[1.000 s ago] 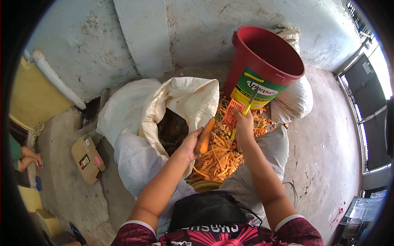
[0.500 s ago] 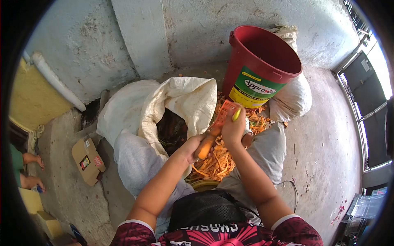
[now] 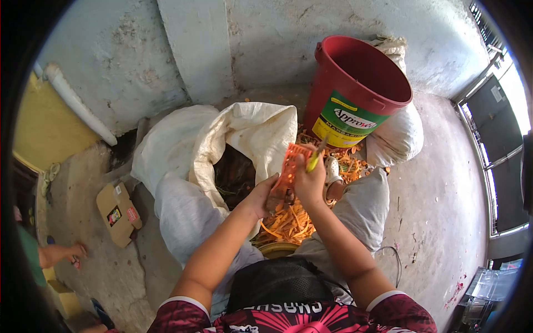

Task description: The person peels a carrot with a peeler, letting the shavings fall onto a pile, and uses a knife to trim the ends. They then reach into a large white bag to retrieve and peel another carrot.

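Note:
My left hand (image 3: 262, 197) is closed around a carrot (image 3: 273, 203), which looks brownish and is partly covered by the fingers. My right hand (image 3: 311, 178) grips an orange perforated plastic peeler (image 3: 291, 160), held over the carrot's upper part. A small knife with a yellow handle (image 3: 312, 162) is also in the right hand, its blade pointing up and away. Below both hands, orange peelings (image 3: 288, 222) fill a yellow-rimmed container (image 3: 277, 250) between my legs. Just left of the hands, a white woven sack (image 3: 202, 158) stands open with dark contents.
A tall red bucket (image 3: 327, 72) stands ahead, with orange scraps (image 3: 352, 166) around its base. Behind it leans a filled white sack (image 3: 397, 136). A flattened cardboard box (image 3: 118, 213) lies on the left floor. Another person's hand (image 3: 75, 252) shows at far left.
The peeler has shifted left and down along the carrot, and the knife blade now shows upright. The carrot's bright orange side no longer shows. The other person at left has moved an arm lower.

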